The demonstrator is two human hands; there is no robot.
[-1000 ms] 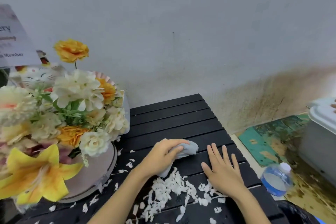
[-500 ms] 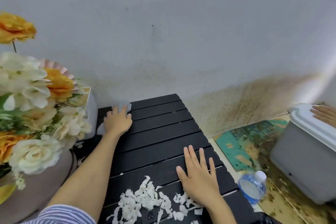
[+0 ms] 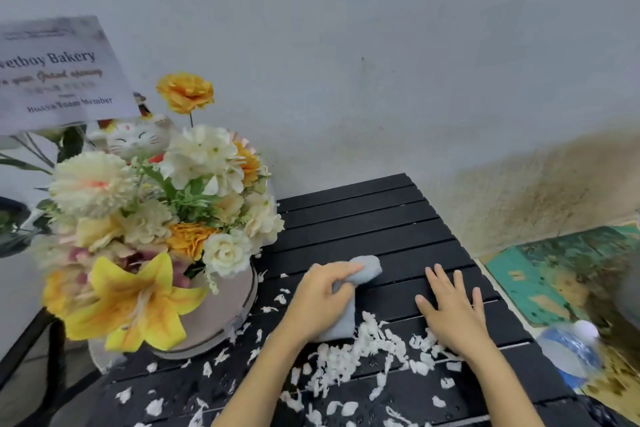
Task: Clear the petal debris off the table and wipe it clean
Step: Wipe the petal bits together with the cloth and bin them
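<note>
L hand [image 3: 320, 302] grip clenched on grey cloth [image 3: 349, 298], on black worktop [image 3: 363, 218]. R hand [image 3: 453, 308] flat, grip released, at 3 o'clock. Petals [image 3: 346, 360] at 6.

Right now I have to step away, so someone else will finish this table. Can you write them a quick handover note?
Left hand grips the grey cloth on the black slatted table.
Right hand lies flat, fingers spread, beside it.
White petal debris is heaped between and in front of the hands; loose bits lie near the flower arrangement.
Done: far slats look clean.
Left: gather and remove the petals, then wipe the near half.
</note>
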